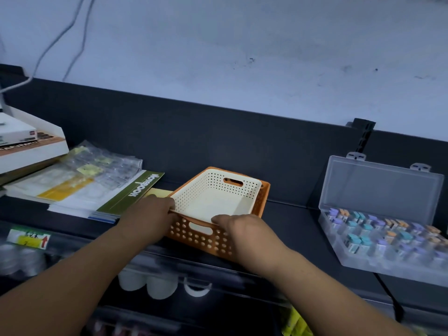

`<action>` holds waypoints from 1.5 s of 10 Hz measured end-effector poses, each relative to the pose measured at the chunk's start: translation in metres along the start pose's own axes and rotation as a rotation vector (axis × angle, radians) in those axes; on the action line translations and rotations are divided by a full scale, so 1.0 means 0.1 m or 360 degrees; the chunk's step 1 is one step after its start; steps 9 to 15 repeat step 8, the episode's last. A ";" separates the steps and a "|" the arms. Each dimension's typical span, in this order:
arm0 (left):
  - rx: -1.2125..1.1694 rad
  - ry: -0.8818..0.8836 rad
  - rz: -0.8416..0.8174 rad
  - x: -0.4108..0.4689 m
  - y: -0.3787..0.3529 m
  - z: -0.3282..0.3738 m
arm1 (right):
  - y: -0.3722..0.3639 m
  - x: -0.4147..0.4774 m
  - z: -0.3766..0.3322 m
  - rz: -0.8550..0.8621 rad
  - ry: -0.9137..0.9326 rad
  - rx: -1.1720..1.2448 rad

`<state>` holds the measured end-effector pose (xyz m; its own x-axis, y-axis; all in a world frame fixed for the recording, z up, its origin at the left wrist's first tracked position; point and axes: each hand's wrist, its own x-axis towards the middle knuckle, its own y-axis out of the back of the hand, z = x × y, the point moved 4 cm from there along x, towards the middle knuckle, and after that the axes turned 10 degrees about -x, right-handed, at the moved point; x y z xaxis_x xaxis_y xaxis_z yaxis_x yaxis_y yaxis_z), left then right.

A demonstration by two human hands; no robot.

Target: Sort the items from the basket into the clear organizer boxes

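A cream perforated basket [218, 197] sits nested inside an orange perforated basket [206, 241] on a dark shelf; I see nothing inside the cream one. My left hand [148, 214] grips the baskets' near left rim, fingers curled over the edge. My right hand [240, 229] grips the near right rim. To the right stands a clear organizer box [378, 238] with its lid up, its compartments holding several small items with purple, teal and orange caps.
A green notebook [131, 195], plastic-wrapped packets [97, 166] and white boxes [26, 144] are stacked at the left. The dark shelf [291, 219] has a back panel behind. Below it hang white cups [150, 282] and packaged goods.
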<state>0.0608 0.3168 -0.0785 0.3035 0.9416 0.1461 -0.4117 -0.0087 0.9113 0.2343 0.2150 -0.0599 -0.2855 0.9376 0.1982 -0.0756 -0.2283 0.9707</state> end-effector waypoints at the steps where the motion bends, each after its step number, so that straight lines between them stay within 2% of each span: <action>1: 0.0030 -0.0018 -0.0004 -0.03 0.02 0.00 | 0.02 -0.02 0.02 0.0043 0.0021 -0.0072; 6: 0.0148 -0.0041 -0.0024 -0.18 -0.04 0.17 | -0.15 -0.19 0.18 -0.0036 -0.0188 -0.0033; 7: 0.0100 -0.0037 0.0016 -0.21 -0.06 0.15 | -0.10 -0.24 0.18 0.0041 -0.0229 0.0019; 8: 0.0115 -0.0210 0.0208 -0.28 0.01 0.26 | -0.03 -0.35 0.20 0.0130 -0.0300 0.0072; 15: 0.0115 -0.0210 0.0208 -0.28 0.01 0.26 | -0.03 -0.35 0.20 0.0130 -0.0300 0.0072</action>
